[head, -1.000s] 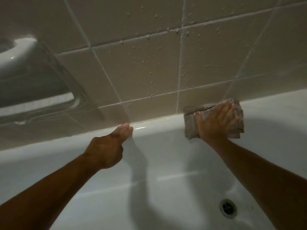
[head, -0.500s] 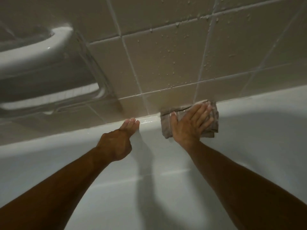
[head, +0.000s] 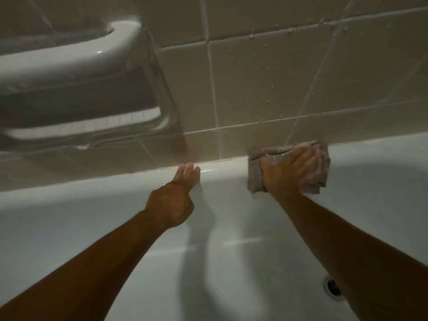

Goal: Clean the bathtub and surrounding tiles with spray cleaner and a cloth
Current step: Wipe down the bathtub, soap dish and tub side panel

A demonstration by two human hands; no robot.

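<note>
Bathtub [head: 69, 228]: white, its far rim ran across the view from lower left up to the right, meeting the tiled wall [head: 266, 72] along a pale seam.
Landmark: far rim of the tub; all places below were given against it.
Surroundings: a glossy recessed ceramic niche with a grab bar [head: 69, 56] sat in the wall above the rim, up and to the left of both hands. Beige tiles above the rim carried scattered droplets [head: 268, 68]. A metal drain [head: 332, 289] lay in the tub floor, well below the rim, partly hidden behind the right forearm.
Obstructions: nothing lay on the rim between the two hands; the forearms and their shadows covered parts of the tub's inner wall.
Cloth [head: 254, 174]: grey-brown, folded into a rough rectangle, draped over the rim just under the seam, to the right of the left hand and apart from it.
Cloth axis: its long side ran along the rim, left to right, tilted up slightly toward the right; the upper edge touched the bottom of the tiles.
Right hand [head: 291, 170]: lay flat on the cloth, fingers straight and close together, pointing up and right along the rim, palm pressing the cloth down; motion blur softened the fingertips.
Left hand [head: 173, 200]: fingers stretched out straight and together, tips resting on the rim, holding nothing; whether the thumb was tucked could not be told.
</note>
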